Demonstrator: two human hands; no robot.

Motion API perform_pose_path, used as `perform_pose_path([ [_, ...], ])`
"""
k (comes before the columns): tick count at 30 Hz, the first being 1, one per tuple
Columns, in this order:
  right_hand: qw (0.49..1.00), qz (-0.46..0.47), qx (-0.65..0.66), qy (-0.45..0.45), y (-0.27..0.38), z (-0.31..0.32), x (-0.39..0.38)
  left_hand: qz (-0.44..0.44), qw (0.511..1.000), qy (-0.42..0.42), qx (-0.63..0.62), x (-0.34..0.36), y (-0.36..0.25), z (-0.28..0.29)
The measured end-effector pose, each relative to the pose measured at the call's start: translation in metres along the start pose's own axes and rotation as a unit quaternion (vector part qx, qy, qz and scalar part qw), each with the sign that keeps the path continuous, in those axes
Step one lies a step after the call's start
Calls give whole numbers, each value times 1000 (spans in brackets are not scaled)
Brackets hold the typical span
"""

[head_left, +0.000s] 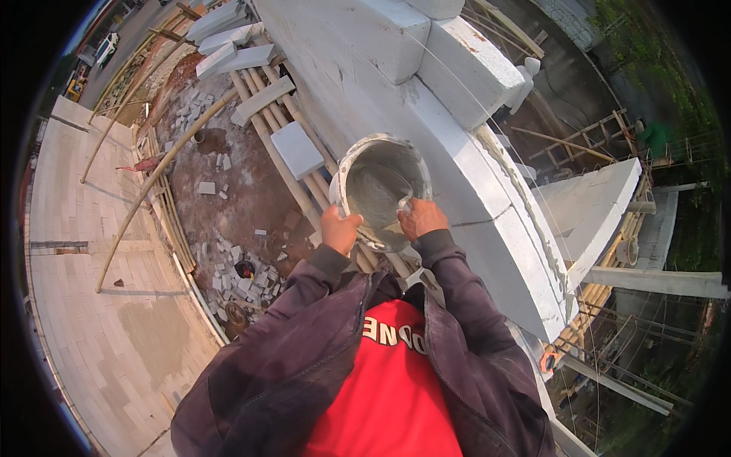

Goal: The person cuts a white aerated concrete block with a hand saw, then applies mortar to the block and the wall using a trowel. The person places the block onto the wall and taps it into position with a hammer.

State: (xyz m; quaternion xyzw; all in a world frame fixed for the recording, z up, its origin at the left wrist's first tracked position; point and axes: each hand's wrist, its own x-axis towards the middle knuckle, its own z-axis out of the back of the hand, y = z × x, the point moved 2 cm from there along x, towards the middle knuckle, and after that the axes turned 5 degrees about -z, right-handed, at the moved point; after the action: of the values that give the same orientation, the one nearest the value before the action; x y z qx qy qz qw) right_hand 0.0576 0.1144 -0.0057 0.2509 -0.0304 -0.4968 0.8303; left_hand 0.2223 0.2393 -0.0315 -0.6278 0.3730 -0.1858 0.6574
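A round bucket (417, 164), its rim crusted with dried mortar, is in front of my chest with its mouth facing me. Wet grey mortar (377, 190) coats its inside. My left hand (340, 228) is closed on the near left of the rim. On the near right, my right hand (422, 218) is closed at the rim. A small pale piece sticks up by its fingers, and I cannot tell what it belongs to. Beside the bucket on the right runs a wall of white blocks (472, 198).
Bamboo poles (285, 145) carry a loose white block (297, 150) left of the bucket. Large blocks (472, 68) stand on the wall ahead. Far below lies ground with block rubble (247, 278). Bamboo scaffolding (609, 305) stands at the right, and a thin string crosses above the wall.
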Motion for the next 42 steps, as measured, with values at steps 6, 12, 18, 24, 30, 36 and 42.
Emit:
perform_pose_path([
  [6,781,-266,527,204,-26,3,-4,42,999,-2,-13,45,14,13],
  [12,606,-241,753,91,-7,8,-46,183,982,42,-3,109,10,42],
  [18,549,-138,783,-258,19,30,0,201,977,48,53,176,-10,57],
  [24,614,-146,592,-501,27,20,137,149,982,48,102,225,-25,92],
  [30,614,-232,589,-472,70,2,169,170,966,91,173,243,-45,95],
  [36,818,-262,440,-262,69,-72,51,143,974,96,145,225,-40,102],
  [42,941,-191,278,-4,65,-26,36,14,971,186,147,175,-52,70],
])
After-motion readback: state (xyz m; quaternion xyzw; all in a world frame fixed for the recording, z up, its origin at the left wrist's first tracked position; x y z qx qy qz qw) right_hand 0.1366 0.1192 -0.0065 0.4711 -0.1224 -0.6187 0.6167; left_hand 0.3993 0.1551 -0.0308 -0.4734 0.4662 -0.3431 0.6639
